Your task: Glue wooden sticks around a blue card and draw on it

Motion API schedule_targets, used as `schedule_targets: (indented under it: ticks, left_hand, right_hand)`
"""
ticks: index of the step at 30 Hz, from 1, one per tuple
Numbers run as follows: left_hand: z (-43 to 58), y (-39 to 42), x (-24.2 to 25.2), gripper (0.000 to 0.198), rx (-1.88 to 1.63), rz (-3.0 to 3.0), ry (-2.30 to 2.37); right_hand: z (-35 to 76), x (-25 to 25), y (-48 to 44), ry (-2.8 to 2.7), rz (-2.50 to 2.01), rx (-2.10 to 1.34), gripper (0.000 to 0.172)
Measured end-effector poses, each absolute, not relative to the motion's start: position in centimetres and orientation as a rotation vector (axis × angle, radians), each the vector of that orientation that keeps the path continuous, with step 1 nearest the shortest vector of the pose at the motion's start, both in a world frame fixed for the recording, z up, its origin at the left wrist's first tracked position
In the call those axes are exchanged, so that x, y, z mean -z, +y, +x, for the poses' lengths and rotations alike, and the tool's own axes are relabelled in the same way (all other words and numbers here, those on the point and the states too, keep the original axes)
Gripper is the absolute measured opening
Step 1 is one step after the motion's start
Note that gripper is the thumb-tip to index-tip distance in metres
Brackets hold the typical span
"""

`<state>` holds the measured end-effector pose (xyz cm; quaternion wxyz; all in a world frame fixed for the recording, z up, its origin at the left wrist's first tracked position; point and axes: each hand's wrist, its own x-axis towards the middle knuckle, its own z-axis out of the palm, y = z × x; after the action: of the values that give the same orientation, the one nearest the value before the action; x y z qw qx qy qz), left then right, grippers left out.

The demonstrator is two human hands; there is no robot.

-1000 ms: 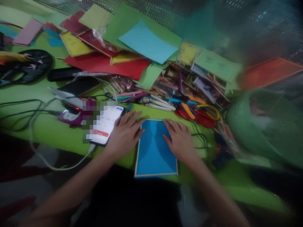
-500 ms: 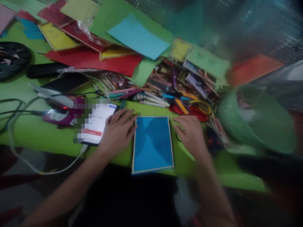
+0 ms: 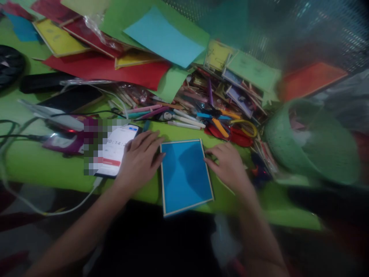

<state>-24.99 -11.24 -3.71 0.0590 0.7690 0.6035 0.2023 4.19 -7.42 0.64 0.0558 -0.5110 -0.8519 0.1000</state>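
Note:
A blue rectangular panel (image 3: 186,179) edged with thin pale wooden strips lies at the table's near edge, turned slightly. My left hand (image 3: 142,159) rests beside its upper left corner, fingers stretched out and thumb at the left strip. On the other side, my right hand (image 3: 226,161) has its fingertips at the right strip, fingers bent but apart; I cannot tell whether they press on it. Left of my left hand lies a phone (image 3: 115,154) showing a running timer, partly covered by that hand.
Behind the panel are markers (image 3: 186,122), orange-handled scissors (image 3: 220,127) and a heap of sticks. Coloured sheets, including a light blue one (image 3: 165,36), pile up at the back. A green basket (image 3: 276,142) stands right. A white cable (image 3: 72,209) loops over the left edge.
My right hand has moved left to the panel's right strip. The panel has turned a little, its lower edge now slanting. The view has shifted slightly.

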Motion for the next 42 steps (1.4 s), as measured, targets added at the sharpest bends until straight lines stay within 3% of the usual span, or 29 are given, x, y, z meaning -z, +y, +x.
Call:
schedule_targets:
  ticks: [8, 19, 29, 34, 38, 42]
  left_hand:
    - [-25.1, -11.2, 3.8, 0.041, -0.624, 2.325, 1.795]
    - [-25.5, -11.2, 3.7, 0.034, -0.659, 2.343, 1.796]
    - [-25.5, -11.3, 3.7, 0.032, -0.618, 2.351, 1.861]
    - [-25.3, -11.3, 3.6, 0.028, -0.595, 2.343, 1.884]
    - [-25.2, -11.2, 3.2, 0.029, -0.563, 2.327, 1.896]
    - [-25.1, -11.2, 3.0, 0.028, -0.558, 2.329, 1.889]
  right_hand:
    - [4.2, -0.5, -7.4, -2.586, -1.456, -0.315, 0.045]
    - [7.8, -0.6, -8.1, -2.507, -1.554, -0.419, 0.012]
    - [10.8, 0.0, -11.8, -2.454, -1.756, -0.119, 0.021]
    - [10.3, -0.8, -13.9, -2.387, -1.625, -0.305, 0.014]
    - [10.2, -0.8, -15.4, -2.436, -1.639, -0.451, 0.018]
    - [9.9, -0.4, -15.8, -2.476, -1.700, -0.554, 0.008]
